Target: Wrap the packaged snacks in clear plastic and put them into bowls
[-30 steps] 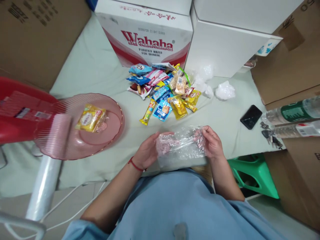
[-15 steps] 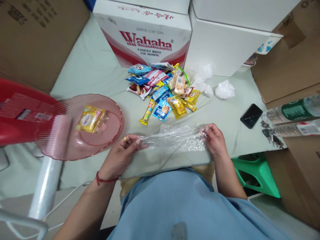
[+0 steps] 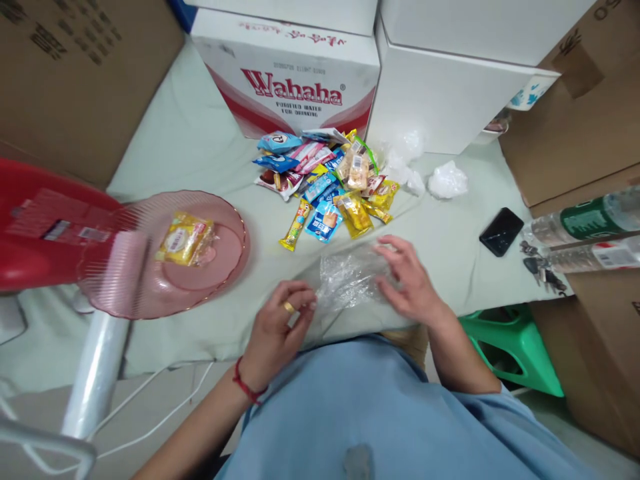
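A crumpled sheet of clear plastic wrap (image 3: 345,280) lies on the pale green cloth near the table's front edge. My left hand (image 3: 280,327), with a gold ring and a red wrist cord, pinches the wrap's left edge. My right hand (image 3: 407,280) lies on the wrap's right side with fingers stretched out flat. Beyond the wrap sits a pile of several wrapped snacks (image 3: 327,180). To the left, a pink plastic plate (image 3: 200,267) holds a yellow snack packet (image 3: 184,238).
A Wahaha water carton (image 3: 290,73) and white boxes (image 3: 450,87) stand at the back, brown cartons at both sides. A roll of plastic wrap (image 3: 95,373), a red container (image 3: 45,227), crumpled white plastic (image 3: 447,180), a black phone (image 3: 501,231), keys (image 3: 543,273), bottles (image 3: 590,220) and a green stool (image 3: 510,347) surround the area.
The wrap was held up and stretched between both hands; now it lies on the cloth. My left hand has moved back in, and my right hand has opened flat on it.
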`<act>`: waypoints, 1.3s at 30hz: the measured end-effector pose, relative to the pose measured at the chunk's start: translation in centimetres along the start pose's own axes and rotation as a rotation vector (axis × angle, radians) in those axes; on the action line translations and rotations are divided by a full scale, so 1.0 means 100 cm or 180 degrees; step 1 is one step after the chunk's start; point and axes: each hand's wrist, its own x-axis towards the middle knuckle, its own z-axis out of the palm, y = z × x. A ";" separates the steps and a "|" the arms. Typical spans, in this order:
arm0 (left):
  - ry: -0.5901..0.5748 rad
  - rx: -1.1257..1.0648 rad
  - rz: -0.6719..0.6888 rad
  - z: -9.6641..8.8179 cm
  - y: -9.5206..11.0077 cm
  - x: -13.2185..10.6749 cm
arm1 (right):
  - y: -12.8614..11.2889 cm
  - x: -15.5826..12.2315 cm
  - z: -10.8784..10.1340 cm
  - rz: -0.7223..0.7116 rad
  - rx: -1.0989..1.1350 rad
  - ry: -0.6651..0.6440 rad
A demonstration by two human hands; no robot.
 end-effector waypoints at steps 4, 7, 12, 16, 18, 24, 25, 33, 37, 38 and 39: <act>-0.1251 -0.0428 -0.0129 0.002 0.019 -0.008 | -0.003 0.001 0.033 -0.0154 0.0359 -0.0847; -0.0922 -0.0542 -0.0490 -0.006 0.015 -0.005 | 0.007 -0.003 0.038 -0.0240 0.0532 -0.0818; 0.0197 -0.0582 -0.1160 -0.005 -0.010 0.031 | 0.004 -0.008 0.020 -0.0296 0.0993 -0.0571; -0.0913 -0.1056 -0.1364 0.024 -0.015 0.059 | -0.004 -0.011 0.009 -0.0173 0.1228 -0.0637; -0.1543 -0.1317 -0.1539 0.036 -0.015 0.065 | -0.004 -0.014 0.005 -0.0233 0.1284 -0.0559; -0.1022 -0.2198 -0.1574 0.029 -0.024 0.063 | 0.009 -0.029 -0.020 -0.0503 0.1011 -0.0165; -0.0683 -0.2296 -0.1570 0.024 -0.026 0.061 | 0.011 -0.032 -0.024 -0.0472 0.0962 -0.0086; 0.0302 -0.3557 -0.1817 0.000 -0.035 0.042 | 0.031 -0.057 -0.040 -0.0023 0.0552 0.0023; 0.0448 -0.3571 -0.1883 0.007 -0.040 0.042 | 0.043 -0.068 -0.052 0.0149 0.0194 -0.0876; 0.0494 -0.3525 -0.1890 0.009 -0.040 0.042 | 0.044 -0.069 -0.056 0.0238 0.0166 -0.1048; 0.0532 -0.3457 -0.1912 0.012 -0.040 0.043 | 0.042 -0.070 -0.061 0.0325 0.0152 -0.1125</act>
